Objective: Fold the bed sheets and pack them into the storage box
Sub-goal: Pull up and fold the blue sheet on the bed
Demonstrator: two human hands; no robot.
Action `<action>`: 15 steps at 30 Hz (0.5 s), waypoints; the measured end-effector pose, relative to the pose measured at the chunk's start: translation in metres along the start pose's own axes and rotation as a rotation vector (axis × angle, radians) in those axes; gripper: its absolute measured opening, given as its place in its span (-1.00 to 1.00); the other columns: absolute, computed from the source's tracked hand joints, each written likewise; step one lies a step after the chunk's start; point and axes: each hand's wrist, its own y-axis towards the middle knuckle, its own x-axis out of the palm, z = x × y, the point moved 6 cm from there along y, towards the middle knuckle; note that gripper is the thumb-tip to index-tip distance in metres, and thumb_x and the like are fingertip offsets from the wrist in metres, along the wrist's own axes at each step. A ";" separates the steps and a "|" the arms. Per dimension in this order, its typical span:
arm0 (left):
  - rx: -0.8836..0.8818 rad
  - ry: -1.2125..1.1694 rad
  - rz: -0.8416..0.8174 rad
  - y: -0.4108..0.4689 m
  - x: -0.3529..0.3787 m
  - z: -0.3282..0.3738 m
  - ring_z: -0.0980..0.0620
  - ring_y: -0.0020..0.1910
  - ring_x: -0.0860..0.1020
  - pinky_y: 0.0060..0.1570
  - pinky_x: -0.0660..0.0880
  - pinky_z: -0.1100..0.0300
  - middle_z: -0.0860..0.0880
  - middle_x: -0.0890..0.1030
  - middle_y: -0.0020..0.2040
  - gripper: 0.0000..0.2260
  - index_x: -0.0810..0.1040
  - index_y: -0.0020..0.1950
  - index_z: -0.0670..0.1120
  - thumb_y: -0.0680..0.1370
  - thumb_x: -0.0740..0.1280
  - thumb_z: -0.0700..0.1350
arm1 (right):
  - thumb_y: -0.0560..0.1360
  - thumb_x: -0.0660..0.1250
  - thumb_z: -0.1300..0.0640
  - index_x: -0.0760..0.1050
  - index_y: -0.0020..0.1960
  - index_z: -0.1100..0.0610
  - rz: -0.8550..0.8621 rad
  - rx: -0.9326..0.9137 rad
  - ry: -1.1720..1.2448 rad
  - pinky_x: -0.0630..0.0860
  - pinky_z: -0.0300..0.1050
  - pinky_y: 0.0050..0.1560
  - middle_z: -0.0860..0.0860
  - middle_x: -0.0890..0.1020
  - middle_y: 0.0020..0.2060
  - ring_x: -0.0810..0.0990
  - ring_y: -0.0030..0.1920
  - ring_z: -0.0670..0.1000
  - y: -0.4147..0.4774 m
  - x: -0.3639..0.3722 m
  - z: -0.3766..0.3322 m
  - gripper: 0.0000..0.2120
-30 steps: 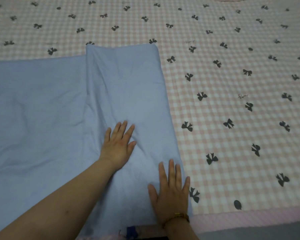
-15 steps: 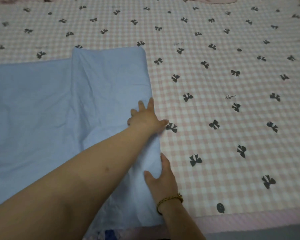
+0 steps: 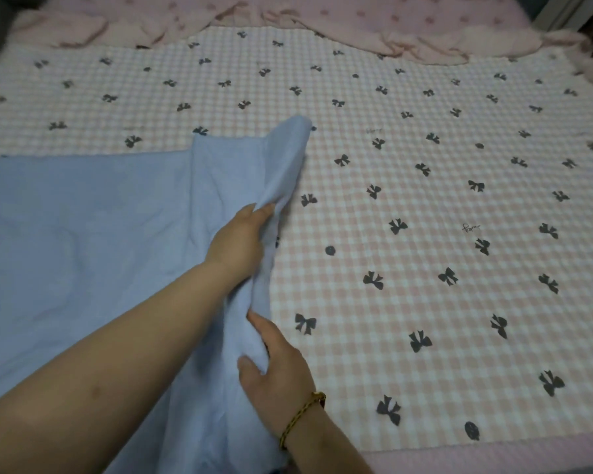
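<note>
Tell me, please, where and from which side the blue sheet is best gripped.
Grip the blue sheet along its folded right edge, coming from the right over the checked cover. That edge is doubled and lifted off the cover, so it is easy to get under; the left hand pinches it farther up, the right hand nearer.

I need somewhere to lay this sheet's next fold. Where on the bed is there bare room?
Widest: the checked cover right of the blue sheet, back to the pink blanket. A narrower strip lies between the sheet's far edge and that blanket. Crowded: the sheet's raised right edge, gripped by the left hand and right hand.
</note>
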 end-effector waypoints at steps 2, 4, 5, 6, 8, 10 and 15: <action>-0.012 -0.049 0.019 -0.010 -0.031 -0.033 -0.09 0.42 0.25 0.29 0.19 0.22 -0.10 0.20 0.48 -0.42 0.12 0.50 -0.06 0.52 0.10 -0.41 | 0.56 0.17 0.13 0.10 0.46 -0.14 -0.008 -0.018 -0.014 0.38 -0.24 0.24 -0.06 0.44 0.31 0.46 0.23 -0.04 0.006 0.030 -0.025 -0.47; -0.016 -0.099 0.032 -0.021 -0.056 -0.064 -0.07 0.45 0.21 0.30 0.14 0.25 -0.10 0.16 0.50 -0.43 0.10 0.51 -0.07 0.53 0.09 -0.40 | 0.57 0.15 0.11 0.08 0.45 -0.17 -0.019 -0.035 -0.054 0.39 -0.24 0.22 -0.07 0.44 0.32 0.47 0.22 -0.01 0.009 0.060 -0.045 -0.48; -0.013 -0.118 0.040 -0.027 -0.067 -0.078 -0.06 0.46 0.19 0.30 0.12 0.28 -0.09 0.15 0.51 -0.44 0.09 0.51 -0.08 0.54 0.08 -0.39 | 0.57 0.14 0.09 0.05 0.45 -0.19 -0.020 -0.041 -0.072 0.38 -0.27 0.19 -0.05 0.45 0.31 0.48 0.21 0.01 0.010 0.074 -0.053 -0.48; -0.007 -0.141 0.058 -0.032 -0.082 -0.100 -0.04 0.47 0.17 0.29 0.10 0.32 -0.08 0.14 0.51 -0.45 0.09 0.50 -0.08 0.54 0.08 -0.39 | 0.58 0.14 0.08 0.03 0.45 -0.21 -0.022 -0.040 -0.086 0.35 -0.31 0.15 -0.04 0.46 0.30 0.48 0.20 0.02 0.014 0.095 -0.068 -0.47; -0.014 -0.173 0.078 -0.045 -0.104 -0.134 -0.02 0.47 0.16 0.20 0.09 0.44 -0.08 0.15 0.51 -0.45 0.09 0.50 -0.09 0.54 0.07 -0.41 | 0.58 0.13 0.08 -0.01 0.45 -0.24 -0.042 -0.041 -0.120 0.30 -0.36 0.11 -0.05 0.45 0.30 0.47 0.20 0.00 0.020 0.129 -0.087 -0.46; -0.029 -0.202 0.098 -0.053 -0.124 -0.169 -0.02 0.47 0.16 0.13 0.05 0.54 -0.08 0.16 0.50 -0.44 0.10 0.50 -0.10 0.53 0.07 -0.43 | 0.58 0.11 0.07 -0.04 0.45 -0.25 -0.081 -0.038 -0.146 0.30 -0.32 0.17 -0.08 0.43 0.32 0.45 0.23 -0.01 0.028 0.163 -0.107 -0.45; -0.162 -0.194 0.179 -0.074 -0.155 -0.268 -0.03 0.47 0.17 0.21 0.05 0.48 -0.12 0.16 0.50 -0.37 0.09 0.50 -0.09 0.49 0.10 -0.47 | 0.58 0.12 0.05 -0.08 0.48 -0.21 -0.282 -0.028 -0.252 0.28 -0.16 0.27 0.08 0.39 0.33 0.38 0.29 0.10 0.050 0.244 -0.130 -0.43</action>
